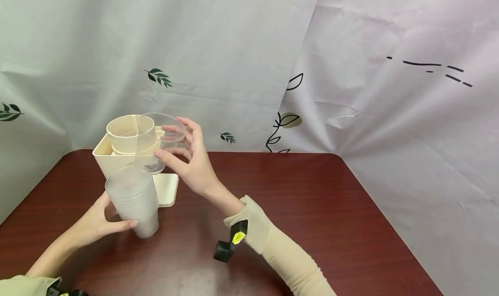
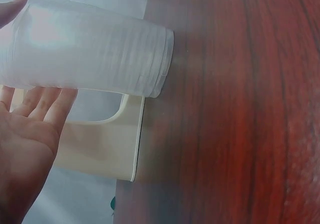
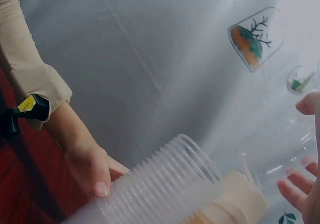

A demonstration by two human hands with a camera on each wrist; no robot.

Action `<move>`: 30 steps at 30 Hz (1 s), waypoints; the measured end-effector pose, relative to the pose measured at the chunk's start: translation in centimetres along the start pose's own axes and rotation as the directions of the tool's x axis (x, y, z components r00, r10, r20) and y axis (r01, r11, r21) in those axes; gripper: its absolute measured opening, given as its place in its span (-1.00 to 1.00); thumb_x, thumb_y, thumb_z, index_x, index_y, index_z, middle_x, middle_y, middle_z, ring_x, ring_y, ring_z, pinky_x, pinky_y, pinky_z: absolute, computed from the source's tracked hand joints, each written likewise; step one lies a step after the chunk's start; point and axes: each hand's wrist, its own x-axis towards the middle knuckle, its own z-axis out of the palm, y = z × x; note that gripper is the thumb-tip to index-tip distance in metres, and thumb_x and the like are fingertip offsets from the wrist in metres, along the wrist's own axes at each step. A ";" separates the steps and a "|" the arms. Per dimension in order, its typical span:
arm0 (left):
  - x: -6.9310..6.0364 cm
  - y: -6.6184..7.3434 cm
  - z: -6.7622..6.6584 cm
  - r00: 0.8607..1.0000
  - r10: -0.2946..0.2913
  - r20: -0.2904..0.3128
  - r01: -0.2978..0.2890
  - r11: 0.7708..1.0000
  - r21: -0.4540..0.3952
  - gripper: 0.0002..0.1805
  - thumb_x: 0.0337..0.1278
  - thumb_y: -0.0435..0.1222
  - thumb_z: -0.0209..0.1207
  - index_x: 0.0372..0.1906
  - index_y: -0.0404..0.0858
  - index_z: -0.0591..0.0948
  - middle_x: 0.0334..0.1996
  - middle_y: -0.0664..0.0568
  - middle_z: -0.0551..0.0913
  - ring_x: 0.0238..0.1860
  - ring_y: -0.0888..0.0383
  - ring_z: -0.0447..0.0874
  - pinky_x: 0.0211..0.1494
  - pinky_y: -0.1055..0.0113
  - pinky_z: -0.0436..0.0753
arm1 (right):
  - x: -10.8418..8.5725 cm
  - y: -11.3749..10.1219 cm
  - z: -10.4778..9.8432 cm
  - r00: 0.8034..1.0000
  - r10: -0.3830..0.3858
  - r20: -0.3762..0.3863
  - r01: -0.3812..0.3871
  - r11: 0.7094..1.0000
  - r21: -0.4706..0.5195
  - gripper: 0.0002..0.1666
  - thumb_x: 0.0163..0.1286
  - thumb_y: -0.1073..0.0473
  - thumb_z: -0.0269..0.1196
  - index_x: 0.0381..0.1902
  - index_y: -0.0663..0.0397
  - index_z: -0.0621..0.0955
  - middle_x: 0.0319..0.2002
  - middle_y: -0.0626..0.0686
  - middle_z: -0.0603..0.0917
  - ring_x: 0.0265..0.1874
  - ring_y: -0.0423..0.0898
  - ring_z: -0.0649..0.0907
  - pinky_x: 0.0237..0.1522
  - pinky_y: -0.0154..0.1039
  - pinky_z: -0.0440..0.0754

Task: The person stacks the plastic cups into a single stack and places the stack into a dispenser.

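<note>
My left hand (image 1: pixel 97 221) grips a tall stack of clear plastic cups (image 1: pixel 134 196), thumb on the near side. The stack leans, rims up and to the left; whether its base touches the table I cannot tell. Between thumb and fingers my right hand (image 1: pixel 193 166) holds a single clear plastic cup (image 1: pixel 145 145), open end up. Behind these is a cream holder (image 1: pixel 111 161) with a round, open-topped cylinder (image 1: pixel 130 143) in it. The single cup overlaps the holder in the head view. In the left wrist view, the fingers (image 2: pixel 52 104) lie under the stack.
A flat cream plate (image 1: pixel 167 190) extends from the holder's base over the dark red wooden table (image 1: pixel 280 218). White curtains (image 1: pixel 218 62) with leaf prints hang behind and at the sides. A black wrist device (image 1: pixel 230 242) is strapped to the right sleeve.
</note>
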 end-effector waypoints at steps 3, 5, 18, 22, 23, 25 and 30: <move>0.0 0.0 0.0 1.000 -0.018 -0.002 0.018 1.000 0.016 0.01 -0.26 -0.74 0.26 0.40 -0.23 0.13 0.11 0.27 0.48 0.03 0.45 0.56 -0.07 0.59 0.54 | 0.0 -0.1 0.6 0.999 -0.014 0.044 0.014 1.000 0.004 -0.16 0.26 0.44 0.19 0.37 0.13 0.02 0.25 0.31 0.40 0.18 0.08 0.52 0.13 -0.29 0.56; 0.0 0.0 0.0 1.000 -0.021 0.002 0.021 1.000 0.024 0.02 -0.26 -0.74 0.26 0.40 -0.21 0.12 0.11 0.29 0.47 0.03 0.46 0.56 -0.07 0.59 0.54 | -0.1 -0.1 1.0 0.997 -0.009 0.071 0.009 1.000 -0.003 -0.16 0.26 0.44 0.20 0.36 0.09 0.02 0.25 0.29 0.40 0.18 0.05 0.53 0.12 -0.34 0.54; -0.1 0.0 0.0 1.000 -0.022 0.000 0.022 0.999 0.035 0.06 -0.25 -0.75 0.25 0.43 -0.14 0.10 0.13 0.32 0.46 0.05 0.48 0.53 -0.08 0.60 0.53 | -0.6 1.0 2.2 0.983 0.040 0.177 -0.018 0.992 -0.122 -0.11 0.21 0.39 0.29 0.36 0.04 0.07 0.27 0.17 0.42 0.12 -0.28 0.53 0.07 -0.47 0.52; -0.1 0.0 0.0 1.000 -0.026 0.002 0.026 0.999 0.043 0.07 -0.24 -0.74 0.25 0.44 -0.14 0.08 0.14 0.32 0.45 0.05 0.48 0.53 -0.09 0.59 0.54 | -0.8 1.3 2.3 0.978 0.066 0.196 -0.020 0.973 -0.231 -0.13 0.22 0.31 0.30 0.37 0.00 0.11 0.28 0.08 0.43 0.13 -0.31 0.53 0.08 -0.51 0.49; -0.1 0.0 0.0 1.000 -0.027 0.000 0.027 0.999 0.047 0.07 -0.24 -0.74 0.25 0.44 -0.14 0.07 0.14 0.32 0.44 0.05 0.49 0.53 -0.09 0.59 0.54 | -0.9 1.4 2.3 0.977 0.070 0.201 -0.016 0.965 -0.260 -0.14 0.23 0.29 0.31 0.37 -0.01 0.12 0.28 0.06 0.43 0.13 -0.32 0.53 0.08 -0.52 0.49; -0.1 0.0 0.0 1.000 -0.028 -0.002 0.028 0.998 0.053 0.08 -0.24 -0.73 0.26 0.45 -0.16 0.06 0.15 0.31 0.43 0.04 0.49 0.53 -0.09 0.58 0.54 | -1.0 1.6 2.4 0.975 0.070 0.211 -0.004 0.955 -0.296 -0.15 0.22 0.27 0.32 0.37 -0.01 0.15 0.29 0.06 0.43 0.14 -0.31 0.53 0.10 -0.52 0.48; -0.1 0.0 0.0 1.000 -0.016 -0.003 0.016 0.999 0.044 0.08 -0.25 -0.74 0.26 0.45 -0.24 0.03 0.18 0.30 0.39 0.05 0.49 0.53 -0.07 0.59 0.54 | -1.3 2.3 2.6 0.970 0.073 0.231 0.021 0.925 -0.380 -0.14 0.19 0.22 0.36 0.37 0.05 0.21 0.27 0.04 0.44 0.17 -0.35 0.49 0.10 -0.55 0.46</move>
